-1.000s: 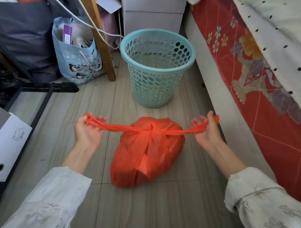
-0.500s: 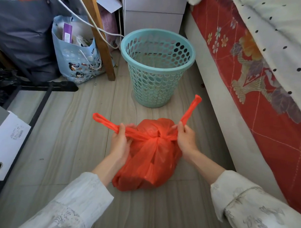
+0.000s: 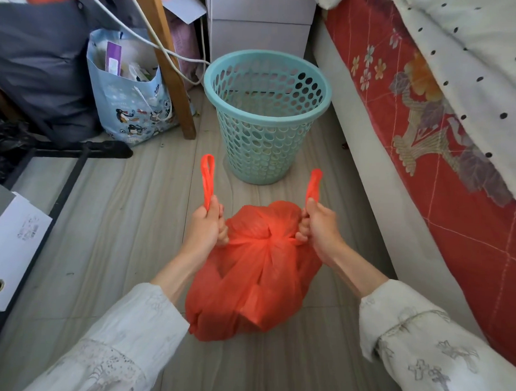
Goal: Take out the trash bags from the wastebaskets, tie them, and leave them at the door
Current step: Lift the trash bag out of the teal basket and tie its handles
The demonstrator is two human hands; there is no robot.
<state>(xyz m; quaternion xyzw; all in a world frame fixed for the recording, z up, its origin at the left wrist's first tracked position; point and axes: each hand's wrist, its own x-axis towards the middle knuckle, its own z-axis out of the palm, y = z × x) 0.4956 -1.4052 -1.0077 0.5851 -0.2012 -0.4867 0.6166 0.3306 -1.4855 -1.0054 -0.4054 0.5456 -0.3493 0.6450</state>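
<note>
The orange trash bag (image 3: 257, 271) sits on the grey plank floor (image 3: 118, 219), just in front of the teal perforated wastebasket (image 3: 265, 116) and beside the bed (image 3: 428, 128) with its red floral cover. A first knot (image 3: 268, 238) is cinched at the bag's top. The left hand (image 3: 207, 225) is fisted around the left handle loop (image 3: 207, 179), and the right hand (image 3: 320, 226) is fisted around the right handle loop (image 3: 314, 184), both loops sticking up above the fists on either side of the knot.
</note>
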